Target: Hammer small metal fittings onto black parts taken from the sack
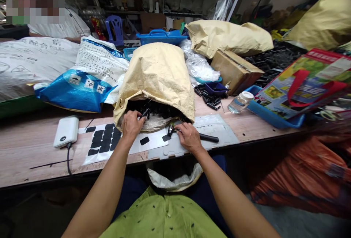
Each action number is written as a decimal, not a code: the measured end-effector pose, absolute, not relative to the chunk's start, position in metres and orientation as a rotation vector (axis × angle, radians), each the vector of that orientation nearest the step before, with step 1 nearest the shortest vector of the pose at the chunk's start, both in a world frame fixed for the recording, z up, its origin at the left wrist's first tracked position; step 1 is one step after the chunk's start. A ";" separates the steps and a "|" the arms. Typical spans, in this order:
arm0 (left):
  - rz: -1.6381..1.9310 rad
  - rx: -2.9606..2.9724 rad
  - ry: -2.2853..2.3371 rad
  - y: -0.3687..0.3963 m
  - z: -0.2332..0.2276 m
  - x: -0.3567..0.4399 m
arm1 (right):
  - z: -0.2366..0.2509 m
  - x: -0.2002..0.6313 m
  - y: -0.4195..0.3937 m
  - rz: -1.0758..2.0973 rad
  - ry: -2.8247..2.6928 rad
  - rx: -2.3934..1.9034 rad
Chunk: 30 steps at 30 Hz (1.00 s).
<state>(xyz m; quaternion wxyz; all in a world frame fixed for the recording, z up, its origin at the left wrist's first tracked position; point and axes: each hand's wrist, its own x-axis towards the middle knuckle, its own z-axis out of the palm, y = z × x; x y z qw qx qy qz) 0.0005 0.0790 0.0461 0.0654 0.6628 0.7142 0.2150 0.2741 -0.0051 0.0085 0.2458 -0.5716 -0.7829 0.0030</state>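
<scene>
At the mouth of a tan sack (160, 66) full of black parts, my left hand (131, 124) is closed on a slim black part (144, 113). To its right, my right hand (188, 135) is wrapped round the shaft of a small hammer (208, 138). The metal head sticks out to the left of the fingers, and the black grip extends to the right. Beneath both hands lie a grey board (219, 130) and a white sheet with black rounded stickers (105, 139). The sack hides most of the parts inside it.
A white power bank (66, 131) with a cable lies on the left. Printed bags (74, 86) stand behind it. Rightward are a small jar (240, 102), a cardboard box (233, 70) and a blue tray (287, 121). An open bag (175, 185) hangs below the table edge. A person (59, 24) sits across.
</scene>
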 end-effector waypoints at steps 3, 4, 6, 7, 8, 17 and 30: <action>0.724 2.049 1.917 0.042 0.037 -0.007 | 0.009 0.273 -0.005 0.004 -2.136 -1.562; 0.744 2.045 1.799 0.030 0.033 -0.008 | 0.008 0.273 -0.005 0.003 -2.135 -1.559; 0.761 2.044 1.574 0.013 0.024 -0.007 | 0.007 0.273 -0.005 0.002 -2.127 -1.551; 0.767 2.052 1.491 0.007 0.020 -0.006 | 0.007 0.273 -0.005 0.001 -2.123 -1.547; 0.774 2.063 1.435 0.003 0.017 -0.005 | 0.006 0.273 -0.005 0.001 -2.120 -1.544; 0.756 2.082 1.379 0.007 0.007 -0.005 | 0.004 0.273 -0.004 -0.012 -2.099 -1.550; 0.719 2.010 1.416 0.007 0.010 -0.003 | 0.044 0.246 -0.013 0.260 -2.003 -1.302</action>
